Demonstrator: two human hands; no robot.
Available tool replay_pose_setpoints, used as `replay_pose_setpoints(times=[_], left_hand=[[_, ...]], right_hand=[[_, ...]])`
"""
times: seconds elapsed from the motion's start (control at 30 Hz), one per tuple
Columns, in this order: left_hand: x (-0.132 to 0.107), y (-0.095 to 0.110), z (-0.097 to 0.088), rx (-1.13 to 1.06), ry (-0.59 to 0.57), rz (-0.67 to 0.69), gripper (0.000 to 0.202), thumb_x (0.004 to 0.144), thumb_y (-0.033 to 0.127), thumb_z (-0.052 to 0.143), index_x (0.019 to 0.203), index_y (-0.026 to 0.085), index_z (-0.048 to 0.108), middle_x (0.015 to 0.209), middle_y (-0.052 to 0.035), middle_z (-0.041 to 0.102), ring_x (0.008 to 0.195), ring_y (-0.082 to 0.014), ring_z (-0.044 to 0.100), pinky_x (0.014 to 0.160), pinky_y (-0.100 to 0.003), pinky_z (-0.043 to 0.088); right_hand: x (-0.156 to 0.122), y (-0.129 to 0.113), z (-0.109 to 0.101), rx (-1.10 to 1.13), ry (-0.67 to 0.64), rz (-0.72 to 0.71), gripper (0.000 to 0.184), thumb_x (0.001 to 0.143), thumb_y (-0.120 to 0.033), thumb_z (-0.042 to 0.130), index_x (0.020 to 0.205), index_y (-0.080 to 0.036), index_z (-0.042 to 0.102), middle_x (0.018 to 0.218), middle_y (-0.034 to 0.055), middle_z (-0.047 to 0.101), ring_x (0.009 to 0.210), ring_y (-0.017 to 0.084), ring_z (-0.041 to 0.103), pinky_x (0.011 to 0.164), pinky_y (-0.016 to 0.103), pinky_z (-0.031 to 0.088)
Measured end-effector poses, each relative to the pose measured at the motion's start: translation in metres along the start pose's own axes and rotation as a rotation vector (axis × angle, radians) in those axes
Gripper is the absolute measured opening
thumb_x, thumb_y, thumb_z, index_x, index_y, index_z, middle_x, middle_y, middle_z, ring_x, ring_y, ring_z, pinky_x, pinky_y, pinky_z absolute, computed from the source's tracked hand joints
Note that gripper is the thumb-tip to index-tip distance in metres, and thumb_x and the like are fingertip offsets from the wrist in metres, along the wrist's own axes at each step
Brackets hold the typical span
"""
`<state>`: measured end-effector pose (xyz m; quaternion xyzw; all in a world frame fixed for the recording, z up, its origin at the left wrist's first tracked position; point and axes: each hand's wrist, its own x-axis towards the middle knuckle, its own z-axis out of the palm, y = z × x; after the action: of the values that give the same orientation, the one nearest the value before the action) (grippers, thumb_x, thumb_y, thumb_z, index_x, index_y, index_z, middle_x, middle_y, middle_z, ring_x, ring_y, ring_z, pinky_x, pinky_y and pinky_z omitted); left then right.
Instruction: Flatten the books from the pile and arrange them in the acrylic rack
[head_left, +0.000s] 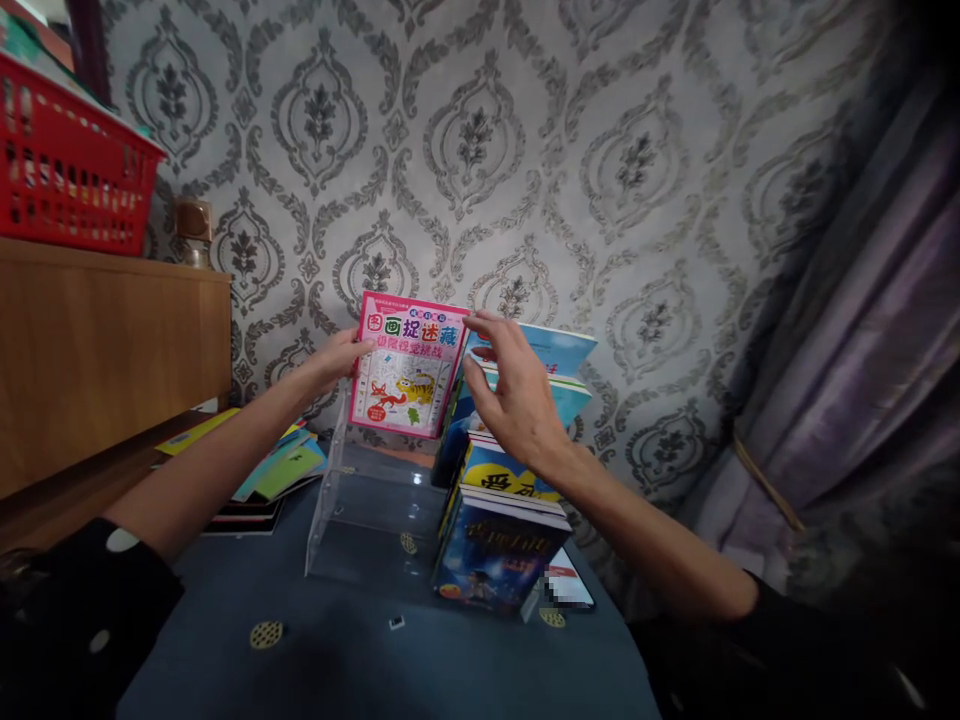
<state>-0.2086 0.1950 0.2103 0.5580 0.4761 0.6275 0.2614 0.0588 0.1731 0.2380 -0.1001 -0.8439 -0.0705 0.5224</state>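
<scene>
Blue-grey table covering (322, 680), with small pale oval motifs. Black sleeve (82, 610), white-dotted, on the left arm. Smartphone (577, 588), lying on the covering just right of the stand. Clear plastic tiered stand (321, 510), its left part bare. Dark-blue paperback (499, 560), foremost on the stand's right side; behind it, a yellow-and-blue book (491, 470); behind that, taller light-blue books (574, 350), partly hidden by the right hand (517, 400).

Pink-bordered picture book (409, 365), Chinese title, fox and tiger on the cover: upright, slightly tilted, at the rear of the stand, left of the light-blue books. Left hand (341, 358): closed on its left edge, thumb on the cover. Right hand: half open, thumb apart from the bent fingers, at the book's upper right corner; whether it touches, cannot tell.

Loose booklets (289, 465), piled left of the stand. Wooden cabinet (112, 340), bearing a red plastic basket (75, 185). Purple-grey curtain (847, 330), tied back. Grey damask wallpaper (472, 140), behind all.
</scene>
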Motion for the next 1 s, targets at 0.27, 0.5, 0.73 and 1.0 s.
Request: replay_pose_setpoints(times=[0.27,0.5,0.73,1.0], left_hand=[[-0.005,-0.007,0.003,0.010,0.075,0.011,0.032,0.071,0.037,0.066,0.093,0.015,0.065,0.082,-0.0040,0.068,0.065,-0.0141,0.057,0.046,-0.018,0.037],[-0.007,-0.010,0.004,0.029,0.062,0.041,0.036,0.073,0.042,0.064,0.095,0.014,0.065,0.079,-0.0048,0.068,0.065,-0.0155,0.058,0.046,-0.019,0.039],[-0.016,-0.009,0.000,0.101,0.032,0.062,0.036,0.074,0.048,0.066,0.091,0.017,0.060,0.078,-0.0042,0.064,0.068,-0.0170,0.059,0.047,-0.021,0.041],[-0.021,-0.007,-0.011,0.291,0.065,0.096,0.034,0.085,0.046,0.053,0.102,0.017,0.053,0.091,-0.0068,0.064,0.085,-0.0197,0.062,0.054,-0.021,0.045]], right_hand=[[-0.046,-0.018,-0.003,-0.003,-0.120,0.028,0.036,0.095,-0.015,0.044,0.129,-0.024,0.051,0.137,0.0143,0.051,0.132,0.027,0.048,0.106,0.052,0.047],[-0.117,-0.044,0.009,0.061,-0.320,0.059,0.038,0.092,-0.009,0.042,0.126,-0.022,0.052,0.146,0.0145,0.046,0.137,0.021,0.046,0.108,0.038,0.045],[-0.189,-0.047,0.029,0.111,-0.487,0.157,0.040,0.084,-0.006,0.046,0.119,-0.018,0.060,0.147,0.0179,0.048,0.132,0.021,0.051,0.102,0.029,0.047],[-0.219,-0.062,0.025,0.216,-0.540,0.384,0.036,0.086,-0.013,0.051,0.116,-0.025,0.066,0.144,0.0106,0.053,0.129,0.022,0.054,0.103,0.031,0.048]])
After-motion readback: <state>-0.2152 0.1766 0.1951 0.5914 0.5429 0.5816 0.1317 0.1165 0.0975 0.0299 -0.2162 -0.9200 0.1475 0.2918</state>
